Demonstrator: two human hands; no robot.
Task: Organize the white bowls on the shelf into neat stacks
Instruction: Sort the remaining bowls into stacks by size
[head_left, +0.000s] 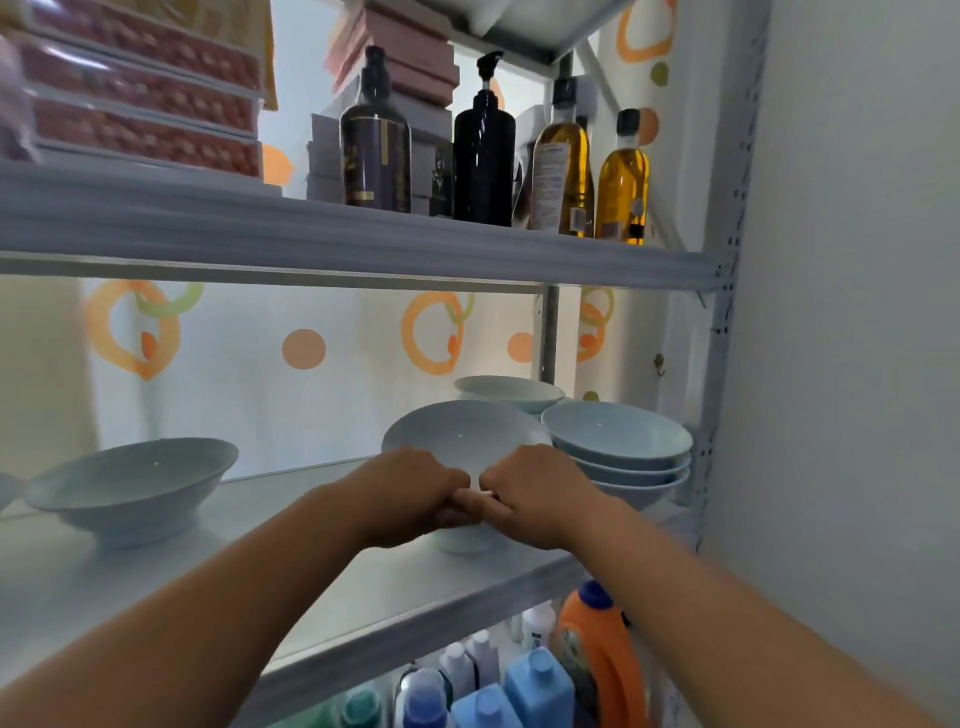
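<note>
White bowl (462, 436), near rim between fingers (470, 505)

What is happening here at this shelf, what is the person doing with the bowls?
A person grips the near rim of a wide glossy white bowl with the left hand and the right hand, on the middle board of a white metal shelf. Just to its right stands a stack of white bowls, with another white bowl behind. A single white bowl sits apart at the left, not yet stacked.
</note>
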